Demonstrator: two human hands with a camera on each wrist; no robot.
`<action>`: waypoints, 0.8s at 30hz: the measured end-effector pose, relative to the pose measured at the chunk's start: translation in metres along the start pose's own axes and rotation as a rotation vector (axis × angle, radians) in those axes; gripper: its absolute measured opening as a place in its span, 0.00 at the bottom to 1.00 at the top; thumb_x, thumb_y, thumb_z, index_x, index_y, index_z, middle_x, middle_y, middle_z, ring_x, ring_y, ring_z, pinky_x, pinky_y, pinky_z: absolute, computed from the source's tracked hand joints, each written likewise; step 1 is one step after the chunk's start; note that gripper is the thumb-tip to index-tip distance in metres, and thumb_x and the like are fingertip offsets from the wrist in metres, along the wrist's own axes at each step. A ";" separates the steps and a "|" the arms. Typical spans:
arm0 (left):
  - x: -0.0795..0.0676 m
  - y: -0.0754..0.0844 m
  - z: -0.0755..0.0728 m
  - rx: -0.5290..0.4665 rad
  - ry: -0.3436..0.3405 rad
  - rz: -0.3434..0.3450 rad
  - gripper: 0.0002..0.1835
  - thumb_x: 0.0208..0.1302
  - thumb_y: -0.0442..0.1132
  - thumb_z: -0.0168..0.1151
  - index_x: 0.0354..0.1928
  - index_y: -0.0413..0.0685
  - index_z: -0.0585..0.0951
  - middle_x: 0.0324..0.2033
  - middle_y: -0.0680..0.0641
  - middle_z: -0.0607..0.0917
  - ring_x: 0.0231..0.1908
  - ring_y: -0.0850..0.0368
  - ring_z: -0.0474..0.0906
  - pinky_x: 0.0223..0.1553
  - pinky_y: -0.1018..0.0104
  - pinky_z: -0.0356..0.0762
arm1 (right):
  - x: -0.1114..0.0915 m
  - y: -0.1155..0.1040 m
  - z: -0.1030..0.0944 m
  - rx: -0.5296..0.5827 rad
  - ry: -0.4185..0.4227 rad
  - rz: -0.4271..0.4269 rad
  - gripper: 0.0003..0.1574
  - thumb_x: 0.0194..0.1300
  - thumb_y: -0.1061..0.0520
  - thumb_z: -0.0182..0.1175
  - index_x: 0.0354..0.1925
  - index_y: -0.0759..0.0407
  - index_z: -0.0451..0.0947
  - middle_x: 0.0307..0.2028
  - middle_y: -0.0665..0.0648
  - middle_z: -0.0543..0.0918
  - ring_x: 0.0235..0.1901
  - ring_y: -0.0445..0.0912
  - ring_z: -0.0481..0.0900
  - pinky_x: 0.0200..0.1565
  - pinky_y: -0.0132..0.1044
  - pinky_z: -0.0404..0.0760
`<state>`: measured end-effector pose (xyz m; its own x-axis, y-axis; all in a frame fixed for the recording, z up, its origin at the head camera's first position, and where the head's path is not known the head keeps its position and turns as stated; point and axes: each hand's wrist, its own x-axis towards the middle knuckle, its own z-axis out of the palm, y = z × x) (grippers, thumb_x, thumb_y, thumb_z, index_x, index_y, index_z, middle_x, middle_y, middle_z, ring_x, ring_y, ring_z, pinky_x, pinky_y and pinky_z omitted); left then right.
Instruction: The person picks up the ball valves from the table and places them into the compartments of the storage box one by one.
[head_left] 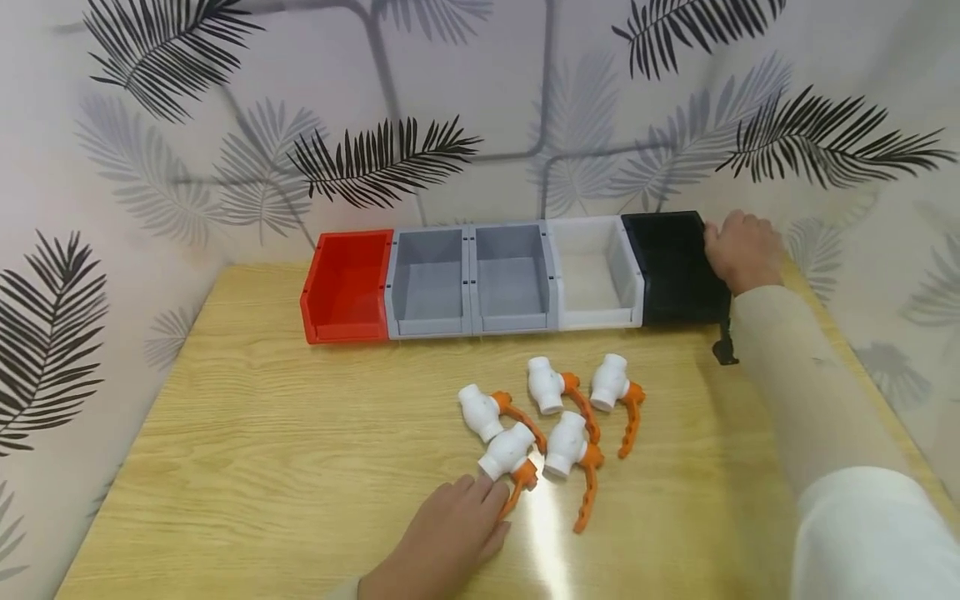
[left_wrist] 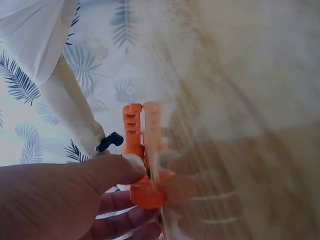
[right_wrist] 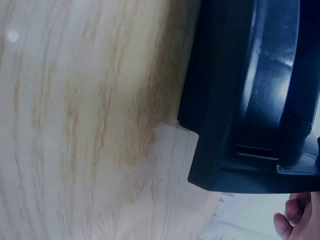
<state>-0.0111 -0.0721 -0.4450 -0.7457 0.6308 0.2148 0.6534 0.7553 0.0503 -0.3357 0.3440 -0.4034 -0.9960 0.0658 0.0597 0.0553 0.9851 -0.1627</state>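
Several white ball valves with orange lever handles lie in a group on the wooden table (head_left: 262, 433). My left hand (head_left: 446, 533) is at the nearest valve (head_left: 507, 451). In the left wrist view, the thumb and fingers (left_wrist: 117, 227) close round its orange handle hub (left_wrist: 148, 195), with the lever pointing up. At the right end of the row of bins, my right hand (head_left: 744, 250) grips the right side of the black bin (head_left: 678, 312). In the right wrist view, curled fingers (right_wrist: 284, 226) show beyond that bin's edge; the rest of the hand is out of frame.
To the left of the black bin stand a white bin (head_left: 596, 318), two grey bins (head_left: 431, 327) and a red bin (head_left: 347, 332), side by side against the leaf-patterned wall (head_left: 480, 100). A small black mount (head_left: 725, 352) hangs by the right wrist.
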 end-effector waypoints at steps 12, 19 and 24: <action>0.005 0.006 0.002 -0.067 -0.026 -0.071 0.15 0.49 0.41 0.62 0.39 0.49 0.71 0.24 0.56 0.69 0.21 0.63 0.64 0.17 0.75 0.60 | -0.002 -0.003 0.004 -0.022 0.031 0.019 0.40 0.67 0.43 0.26 0.44 0.82 0.57 0.42 0.81 0.62 0.45 0.72 0.58 0.49 0.60 0.54; 0.003 0.004 0.004 -0.104 0.014 -0.110 0.11 0.51 0.37 0.58 0.38 0.49 0.71 0.25 0.55 0.67 0.20 0.63 0.62 0.14 0.77 0.56 | -0.001 -0.003 0.007 -0.016 0.016 0.039 0.41 0.67 0.42 0.24 0.46 0.82 0.57 0.43 0.81 0.62 0.45 0.72 0.59 0.48 0.60 0.55; 0.004 -0.001 0.004 -0.128 0.035 -0.114 0.10 0.49 0.35 0.58 0.35 0.50 0.72 0.25 0.55 0.67 0.22 0.61 0.63 0.19 0.75 0.60 | 0.000 0.000 0.007 -0.014 0.017 0.041 0.40 0.67 0.42 0.24 0.44 0.81 0.58 0.41 0.80 0.63 0.43 0.72 0.60 0.47 0.61 0.57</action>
<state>-0.0150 -0.0700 -0.4478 -0.8123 0.5342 0.2341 0.5779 0.7914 0.1992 -0.3366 0.3426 -0.4097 -0.9916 0.1087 0.0696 0.0972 0.9836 -0.1517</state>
